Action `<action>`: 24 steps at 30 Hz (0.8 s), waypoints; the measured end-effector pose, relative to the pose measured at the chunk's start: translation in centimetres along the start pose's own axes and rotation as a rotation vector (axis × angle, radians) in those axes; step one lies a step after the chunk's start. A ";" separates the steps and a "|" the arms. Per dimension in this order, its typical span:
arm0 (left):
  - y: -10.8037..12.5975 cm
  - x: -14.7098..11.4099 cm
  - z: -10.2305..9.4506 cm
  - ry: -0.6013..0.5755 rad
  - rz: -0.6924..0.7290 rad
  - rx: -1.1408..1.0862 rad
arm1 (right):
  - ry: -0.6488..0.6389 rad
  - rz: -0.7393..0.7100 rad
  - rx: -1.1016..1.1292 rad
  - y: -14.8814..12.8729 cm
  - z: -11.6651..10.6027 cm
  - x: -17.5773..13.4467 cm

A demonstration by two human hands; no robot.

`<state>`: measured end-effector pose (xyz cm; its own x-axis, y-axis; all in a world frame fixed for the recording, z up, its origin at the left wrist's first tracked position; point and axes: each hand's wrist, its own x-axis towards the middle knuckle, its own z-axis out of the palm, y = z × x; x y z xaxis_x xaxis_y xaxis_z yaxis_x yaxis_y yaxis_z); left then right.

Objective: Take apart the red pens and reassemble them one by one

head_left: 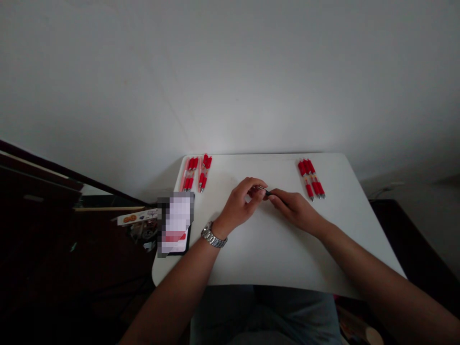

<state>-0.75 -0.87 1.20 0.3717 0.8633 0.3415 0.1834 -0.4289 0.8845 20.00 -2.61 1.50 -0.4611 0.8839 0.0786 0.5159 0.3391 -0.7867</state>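
Observation:
My left hand (244,200), with a metal watch (213,235) on its wrist, pinches one end of a slim black pen (268,192) over the middle of the table. The pen's other end is gripped by my right hand (296,209), whose fingers hide much of it. Thin, shiny detail shows at the left fingertips, too small to make out. Beyond my left hand lie two groups of red pens (193,164) (206,166), some in clear pink sleeves. To the right of my hands, several red click pens (311,177) rest side by side.
A phone (183,243) with a lit, partly blurred screen lies at the left edge of the white table (251,268). The table's back edge meets a grey wall (230,76). Left of the table are a printed white box (138,217) and dark clutter.

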 end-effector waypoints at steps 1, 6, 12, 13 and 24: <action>-0.1 0.0 0.1 -0.004 -0.001 -0.010 | 0.005 -0.006 0.005 0.0 0.0 0.0; -0.4 0.1 0.2 0.035 -0.032 -0.001 | 0.042 -0.007 0.017 -0.3 -0.2 0.1; -0.8 0.2 0.1 0.079 -0.108 -0.053 | 0.107 -0.043 -0.024 -0.1 -0.3 0.2; -0.9 0.2 0.1 0.090 -0.121 -0.074 | 0.120 -0.055 -0.035 0.0 -0.3 0.2; -0.9 0.3 0.7 0.099 -0.239 -0.433 | 0.188 -0.132 -0.116 0.5 0.1 0.2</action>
<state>-0.21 -0.43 0.32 0.2734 0.9540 0.1232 -0.1492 -0.0845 0.9852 20.08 -2.25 1.09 -0.3927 0.8704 0.2971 0.5445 0.4804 -0.6875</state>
